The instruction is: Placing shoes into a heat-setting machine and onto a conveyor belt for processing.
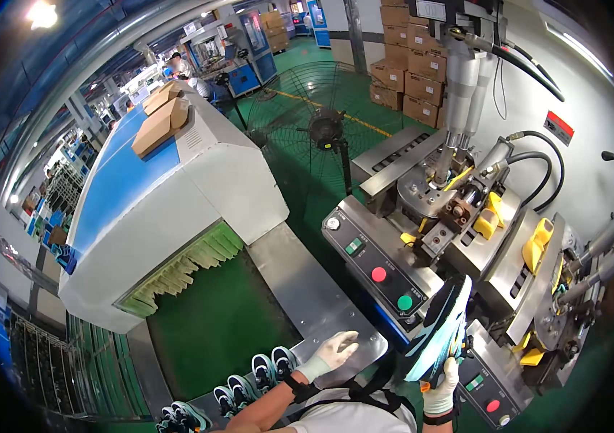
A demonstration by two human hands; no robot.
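Note:
My right hand (442, 393), in a white glove, grips a sneaker (438, 333) with a black upper and a pale blue-white sole. The shoe is tilted up beside the press machine's control panel (375, 263). My left hand (330, 353), gloved as well, is over the corner of the conveyor's metal edge (299, 278). It holds nothing, and its fingers are stretched out and apart. Close to my left forearm, several dark sneakers (263, 372) with white soles stand in a row along the near end of the green conveyor belt (213, 339).
Green strips (184, 268) hang in the opening of a white tunnel machine (155, 209), with cardboard (162, 126) on top. A second control panel (491, 382) is right of the held sneaker. Behind stand a floor fan (326, 130) and stacked boxes (422, 86).

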